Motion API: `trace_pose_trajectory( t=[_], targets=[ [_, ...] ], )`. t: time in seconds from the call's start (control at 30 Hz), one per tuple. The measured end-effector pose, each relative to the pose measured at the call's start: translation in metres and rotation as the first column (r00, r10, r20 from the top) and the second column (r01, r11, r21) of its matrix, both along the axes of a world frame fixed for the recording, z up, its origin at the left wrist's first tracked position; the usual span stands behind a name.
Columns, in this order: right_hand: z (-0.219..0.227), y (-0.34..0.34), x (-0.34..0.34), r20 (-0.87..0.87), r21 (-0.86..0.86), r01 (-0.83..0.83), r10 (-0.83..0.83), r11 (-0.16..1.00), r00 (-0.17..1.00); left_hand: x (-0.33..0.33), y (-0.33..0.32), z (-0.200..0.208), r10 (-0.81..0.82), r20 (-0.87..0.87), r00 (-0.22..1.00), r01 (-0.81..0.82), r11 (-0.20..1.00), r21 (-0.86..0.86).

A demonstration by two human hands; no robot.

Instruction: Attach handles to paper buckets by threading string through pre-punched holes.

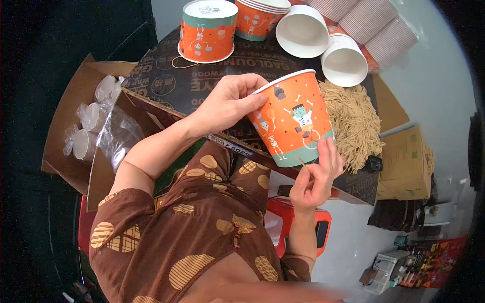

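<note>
An orange paper bucket (pixel 283 113) with a green band and printed skeleton figures is tilted in front of me, above the near edge of the table. My left hand (pixel 233 98) grips it by the white rim, thumb on the outside and the other fingers partly hidden. At the bucket's base, my right hand (pixel 319 177) has thumb and forefinger pinched on a tan cord (pixel 301 161), only a short bit of which shows. Other fingers of that hand rest along the bucket's lower side.
An upside-down bucket (pixel 207 38) with a cord loop stands on the dark plywood table (pixel 166 86). More buckets (pixel 302 31) lie and stack at the back. Right lies a pile of tan cords (pixel 353 126), beside a carton (pixel 404 164). An open box (pixel 65 113) holds bagged white pieces.
</note>
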State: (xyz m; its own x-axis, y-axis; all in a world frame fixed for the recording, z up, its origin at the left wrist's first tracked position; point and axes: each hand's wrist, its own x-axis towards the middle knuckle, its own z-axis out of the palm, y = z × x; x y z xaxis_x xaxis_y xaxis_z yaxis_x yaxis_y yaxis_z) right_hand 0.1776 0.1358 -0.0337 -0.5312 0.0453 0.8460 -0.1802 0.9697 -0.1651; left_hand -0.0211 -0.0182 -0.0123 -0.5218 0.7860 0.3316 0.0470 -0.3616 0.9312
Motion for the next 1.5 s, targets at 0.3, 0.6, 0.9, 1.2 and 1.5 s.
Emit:
trace_pose_trajectory(
  t=[0.3, 0.6, 0.9, 1.2, 1.5],
  targets=[
    [-0.007, 0.041, -0.002, -0.163, -0.471, 0.09, -0.187, 0.877, 0.969, 0.0, -0.005, 0.016, 0.171, -0.107, 0.979, -0.165, 0.984, 0.068],
    [0.016, 0.022, -0.033, 0.192, -0.308, 0.039, 0.022, 0.951, 0.981, 0.009, 0.0, 0.029, 0.26, -0.441, 0.859, -0.29, 0.957, 0.0],
    [0.0, 0.0, -0.046, 0.14, -0.172, 0.116, -0.093, 0.978, 0.986, 0.012, 0.014, 0.032, 0.298, -0.737, 0.606, -0.28, 0.948, 0.154],
    [-0.015, -0.007, -0.037, 0.088, -0.237, 0.135, -0.117, 0.962, 0.989, 0.027, 0.024, 0.029, 0.336, -0.78, 0.528, -0.283, 0.935, 0.212],
    [-0.034, -0.009, -0.019, 0.14, -0.539, 0.084, -0.009, 0.838, 0.99, 0.046, 0.035, 0.02, 0.346, -0.899, 0.269, -0.293, 0.918, 0.266]
  ],
)
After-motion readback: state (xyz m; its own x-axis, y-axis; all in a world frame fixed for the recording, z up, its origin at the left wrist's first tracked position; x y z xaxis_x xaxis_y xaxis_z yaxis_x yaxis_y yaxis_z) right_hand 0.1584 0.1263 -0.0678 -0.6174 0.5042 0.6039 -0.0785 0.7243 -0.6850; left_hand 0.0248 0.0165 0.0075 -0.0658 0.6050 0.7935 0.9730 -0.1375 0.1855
